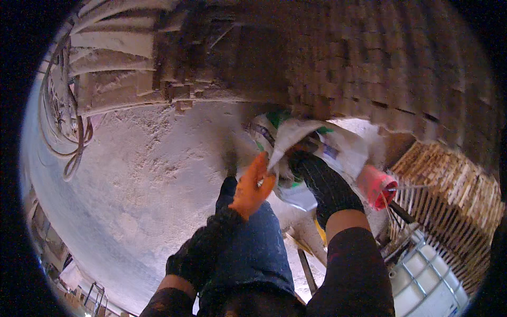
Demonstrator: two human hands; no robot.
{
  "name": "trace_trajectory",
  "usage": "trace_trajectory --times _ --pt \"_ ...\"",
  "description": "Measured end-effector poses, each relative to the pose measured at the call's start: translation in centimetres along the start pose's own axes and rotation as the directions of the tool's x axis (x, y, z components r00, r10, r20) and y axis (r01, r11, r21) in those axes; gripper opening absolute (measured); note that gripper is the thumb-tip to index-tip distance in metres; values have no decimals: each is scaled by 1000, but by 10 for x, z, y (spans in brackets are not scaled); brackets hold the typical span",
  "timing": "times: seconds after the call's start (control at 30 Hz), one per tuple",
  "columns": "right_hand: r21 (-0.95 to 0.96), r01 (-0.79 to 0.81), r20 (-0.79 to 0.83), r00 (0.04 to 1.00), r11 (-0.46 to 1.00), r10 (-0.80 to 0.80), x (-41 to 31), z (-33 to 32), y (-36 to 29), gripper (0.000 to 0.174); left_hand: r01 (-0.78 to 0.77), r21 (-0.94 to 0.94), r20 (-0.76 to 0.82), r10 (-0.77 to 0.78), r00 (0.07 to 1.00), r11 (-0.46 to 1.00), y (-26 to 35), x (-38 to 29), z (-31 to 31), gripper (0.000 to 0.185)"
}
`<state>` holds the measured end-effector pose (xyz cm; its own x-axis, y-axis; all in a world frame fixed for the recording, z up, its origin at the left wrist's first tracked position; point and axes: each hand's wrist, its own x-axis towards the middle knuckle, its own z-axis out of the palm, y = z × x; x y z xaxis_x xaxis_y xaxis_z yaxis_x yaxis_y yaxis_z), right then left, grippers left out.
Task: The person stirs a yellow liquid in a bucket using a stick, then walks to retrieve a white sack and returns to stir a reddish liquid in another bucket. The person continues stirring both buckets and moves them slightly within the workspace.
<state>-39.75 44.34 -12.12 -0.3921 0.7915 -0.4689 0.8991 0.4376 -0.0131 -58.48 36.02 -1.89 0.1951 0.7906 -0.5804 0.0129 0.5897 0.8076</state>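
Observation:
My left hand, in an orange and black work glove, pinches the rim of a white woven sack with green markings. My right hand, in a dark glove, reaches into the mouth of the sack; its fingers are hidden there, so I cannot tell whether they hold anything. The sack lies open on the dusty floor, just beyond my knees. To the right of the sack, a red plastic bucket lies tilted.
Tall stacks of wooden pieces stand beyond the sack. Slatted wood stacks and a caged white plastic tank are at the right. Pale dust covers the floor. Hoses or cables hang at the left.

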Motion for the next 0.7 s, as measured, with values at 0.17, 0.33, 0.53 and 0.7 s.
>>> trace_trajectory --times 0.17,0.33,0.53,0.7 --pt "39 -59 121 991 998 54 63 89 12 41 -209 210 -41 222 974 955 -49 -2 -4 57" --pt "41 -140 184 974 989 130 108 165 36 38 -42 84 41 39 998 996 -52 -9 -13 51" --pt "41 -191 218 960 981 177 140 223 58 35 -102 57 102 96 990 993 -86 1 -17 48" --pt "57 -184 224 960 981 167 143 238 63 33 -96 49 102 91 991 994 -97 -1 -17 53"
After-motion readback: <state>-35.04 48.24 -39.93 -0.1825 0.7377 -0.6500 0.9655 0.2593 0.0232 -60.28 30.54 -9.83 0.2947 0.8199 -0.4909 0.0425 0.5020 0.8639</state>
